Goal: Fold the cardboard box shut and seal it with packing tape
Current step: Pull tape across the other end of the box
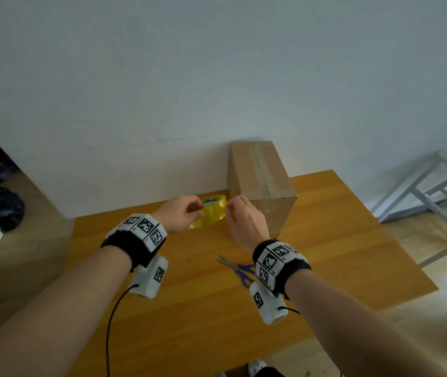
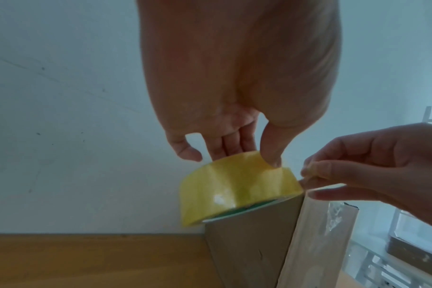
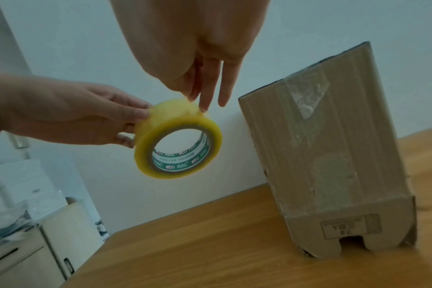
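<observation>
A yellow roll of packing tape [image 1: 211,213] is held above the wooden table [image 1: 189,308] by my left hand [image 1: 181,216], thumb on its outer face and fingers behind it. My right hand [image 1: 240,213] pinches the loose tape end at the roll's right edge. In the left wrist view the left hand [image 2: 244,155] grips the roll [image 2: 234,191] while the right hand [image 2: 308,175] nips at its rim. In the right wrist view the right fingertips [image 3: 192,99] sit on top of the roll [image 3: 180,140]. The cardboard box [image 1: 260,175] stands tall just right of both hands, with old clear tape on it.
Purple-handled scissors [image 1: 237,268] lie on the table beside my right wrist. The box [image 3: 321,146] stands against the white wall, its lower flaps splayed on the table. A metal frame [image 1: 434,194] stands on the floor at right, and a cabinet [image 3: 49,243] is left of the table.
</observation>
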The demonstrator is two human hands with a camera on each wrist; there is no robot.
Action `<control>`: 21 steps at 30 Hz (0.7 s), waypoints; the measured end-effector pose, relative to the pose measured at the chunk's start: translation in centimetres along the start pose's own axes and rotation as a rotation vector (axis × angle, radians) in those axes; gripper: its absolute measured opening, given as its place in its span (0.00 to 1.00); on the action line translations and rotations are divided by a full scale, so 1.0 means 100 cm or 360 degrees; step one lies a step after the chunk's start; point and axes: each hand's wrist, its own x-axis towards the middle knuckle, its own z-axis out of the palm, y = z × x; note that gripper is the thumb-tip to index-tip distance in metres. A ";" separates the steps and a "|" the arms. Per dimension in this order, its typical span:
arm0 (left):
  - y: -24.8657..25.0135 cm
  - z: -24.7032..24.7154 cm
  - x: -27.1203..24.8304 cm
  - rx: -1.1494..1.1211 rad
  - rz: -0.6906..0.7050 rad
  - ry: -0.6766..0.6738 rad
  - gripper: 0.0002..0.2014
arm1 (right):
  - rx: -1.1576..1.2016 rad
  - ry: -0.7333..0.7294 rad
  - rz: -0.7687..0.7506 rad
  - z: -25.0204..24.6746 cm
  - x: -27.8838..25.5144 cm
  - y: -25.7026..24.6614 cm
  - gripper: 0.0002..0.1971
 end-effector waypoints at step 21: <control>0.027 -0.016 -0.004 -0.0076 -0.0050 -0.0156 0.15 | 0.1170 -0.0386 0.0648 -0.043 0.019 0.009 0.02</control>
